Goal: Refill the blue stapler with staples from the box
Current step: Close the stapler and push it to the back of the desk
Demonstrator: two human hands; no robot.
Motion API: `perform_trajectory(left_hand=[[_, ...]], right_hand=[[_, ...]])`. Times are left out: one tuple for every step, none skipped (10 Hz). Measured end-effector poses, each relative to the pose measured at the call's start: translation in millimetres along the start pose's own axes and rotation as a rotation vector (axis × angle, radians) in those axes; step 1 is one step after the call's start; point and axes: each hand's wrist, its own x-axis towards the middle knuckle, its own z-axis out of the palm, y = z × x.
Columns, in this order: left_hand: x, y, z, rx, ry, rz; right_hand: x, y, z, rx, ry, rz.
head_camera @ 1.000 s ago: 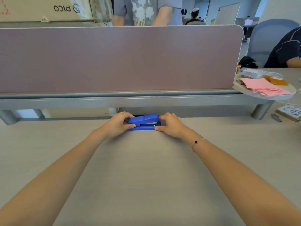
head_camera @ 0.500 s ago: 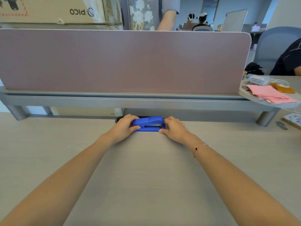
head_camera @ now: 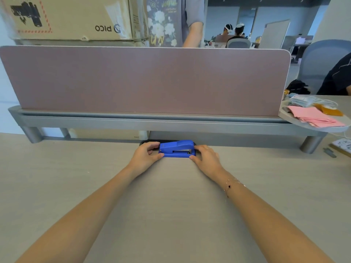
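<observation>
The blue stapler (head_camera: 177, 148) lies closed on the pale desk, its length running left to right, just in front of the grey shelf rail. My left hand (head_camera: 146, 156) grips its left end with thumb and fingers. My right hand (head_camera: 206, 158) holds its right end, where a little bare metal shows. No box of staples is in view.
A mauve divider panel (head_camera: 146, 80) on a grey raised rail (head_camera: 152, 123) blocks the far side. Pink papers (head_camera: 313, 116) and masks lie on a shelf at the right. A small grey object (head_camera: 330, 152) lies at the right edge. Cardboard boxes and people are behind the divider.
My head tilted up, so the stapler and hands sit lower in view. Both hands stay on the stapler's ends; my left fingers have shifted slightly off its top.
</observation>
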Motion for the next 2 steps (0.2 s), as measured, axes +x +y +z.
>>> perform_trajectory(left_hand=[[-4.9,7.1,-4.9,0.011,-0.038,0.013],[-21.8,18.1,-21.8,0.069,-0.043,0.023]], right_hand=[[-3.9,0.6,-6.1,0.034,-0.042,-0.014],[-29.5,-1.3,-27.6,0.067,-0.09,-0.024]])
